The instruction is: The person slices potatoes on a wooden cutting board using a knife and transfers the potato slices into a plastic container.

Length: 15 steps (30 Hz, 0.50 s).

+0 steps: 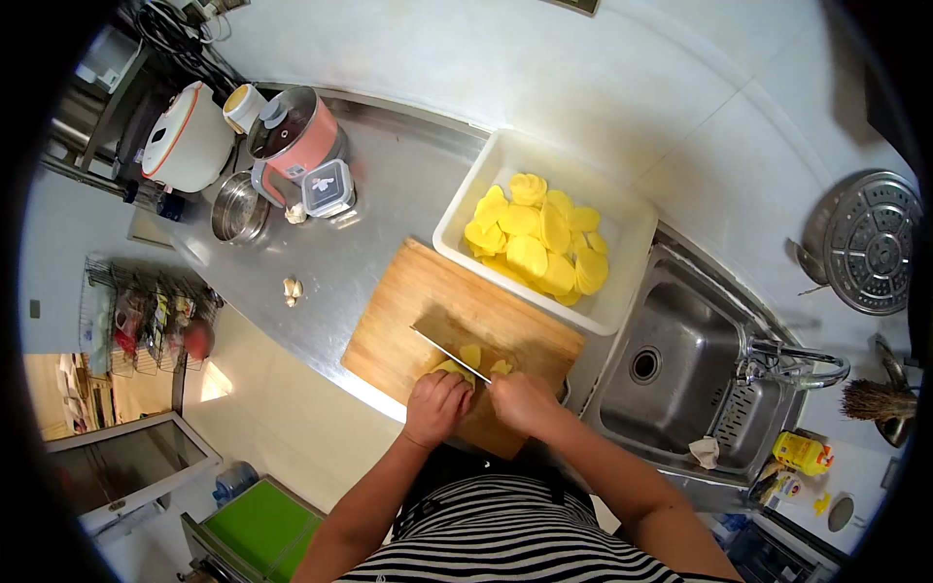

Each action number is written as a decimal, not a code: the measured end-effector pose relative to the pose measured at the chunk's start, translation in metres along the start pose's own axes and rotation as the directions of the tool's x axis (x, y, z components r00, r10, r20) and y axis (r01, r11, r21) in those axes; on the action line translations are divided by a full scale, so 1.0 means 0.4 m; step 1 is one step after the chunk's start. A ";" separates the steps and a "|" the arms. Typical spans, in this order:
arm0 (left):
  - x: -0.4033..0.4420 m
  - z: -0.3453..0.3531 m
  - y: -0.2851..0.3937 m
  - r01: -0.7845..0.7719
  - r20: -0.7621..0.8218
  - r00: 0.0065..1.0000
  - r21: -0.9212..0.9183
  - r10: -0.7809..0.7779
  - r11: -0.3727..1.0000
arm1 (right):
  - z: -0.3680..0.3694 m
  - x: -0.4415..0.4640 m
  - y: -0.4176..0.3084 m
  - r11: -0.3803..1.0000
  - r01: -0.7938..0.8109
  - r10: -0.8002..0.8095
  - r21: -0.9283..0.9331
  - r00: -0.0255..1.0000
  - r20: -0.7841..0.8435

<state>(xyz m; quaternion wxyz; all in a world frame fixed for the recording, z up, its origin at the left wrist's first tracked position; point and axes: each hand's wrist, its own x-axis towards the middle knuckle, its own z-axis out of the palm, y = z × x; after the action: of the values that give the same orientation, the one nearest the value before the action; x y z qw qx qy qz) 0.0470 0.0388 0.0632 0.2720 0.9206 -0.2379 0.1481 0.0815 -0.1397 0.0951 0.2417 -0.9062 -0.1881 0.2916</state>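
My right hand (pixel 526 402) is closed round the handle of a kitchen knife (pixel 439 347), whose blade points to the upper left across a wooden cutting board (pixel 403 311). Curled fingers of my left hand (pixel 437 402) press on a yellow potato (pixel 454 368) beside the blade, partly covered by the hand. One cut potato slice (pixel 470 355) lies against the far side of the blade, and a small piece (pixel 501 367) is just above my right hand. Behind the board, a white plastic tub (pixel 466 206) contains a pile of yellow potato slices (pixel 528 255).
A steel sink (pixel 622 398) with a faucet (pixel 802 361) adjoins the board on the right. Garlic cloves (pixel 292 291), a metal bowl (pixel 239 208), a lidded container (pixel 328 188), a pink electric pot (pixel 296 131) and a white rice cooker (pixel 185 141) stand on the counter's left.
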 end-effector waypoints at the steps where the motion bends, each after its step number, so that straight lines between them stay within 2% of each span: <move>1: 0.003 0.002 -0.001 -0.005 -0.019 1.000 0.002 0.005 1.000 | 0.012 0.004 0.009 1.000 0.005 -0.005 -0.001 1.000 -0.003; 4: 0.002 -0.001 0.007 0.004 -0.022 1.000 0.003 -0.004 1.000 | 0.026 -0.015 0.017 1.000 0.004 -0.003 0.021 0.999 -0.041; 7: 0.003 -0.007 0.008 0.017 -0.007 1.000 0.019 -0.016 1.000 | -0.005 -0.070 0.005 0.999 0.029 -0.032 -0.033 0.995 -0.089; 9: -0.001 -0.005 0.009 0.017 -0.003 1.000 0.023 -0.017 1.000 | -0.050 -0.114 -0.013 0.996 0.013 -0.013 -0.084 1.000 -0.002; 12: -0.003 -0.002 0.006 0.015 -0.032 0.999 0.021 -0.014 1.000 | -0.101 -0.154 -0.036 0.997 -0.051 0.055 -0.056 0.996 0.064; 15: -0.005 -0.003 0.005 0.000 -0.033 0.999 0.025 0.001 1.000 | -0.112 -0.155 -0.037 0.996 -0.052 0.057 -0.069 0.996 0.070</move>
<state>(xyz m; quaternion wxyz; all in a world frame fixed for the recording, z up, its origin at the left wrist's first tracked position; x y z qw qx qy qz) 0.0443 0.0387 0.0643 0.2645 0.9213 -0.2316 0.1662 0.0592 -0.1723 0.1623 0.1962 -0.9075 -0.1815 0.3241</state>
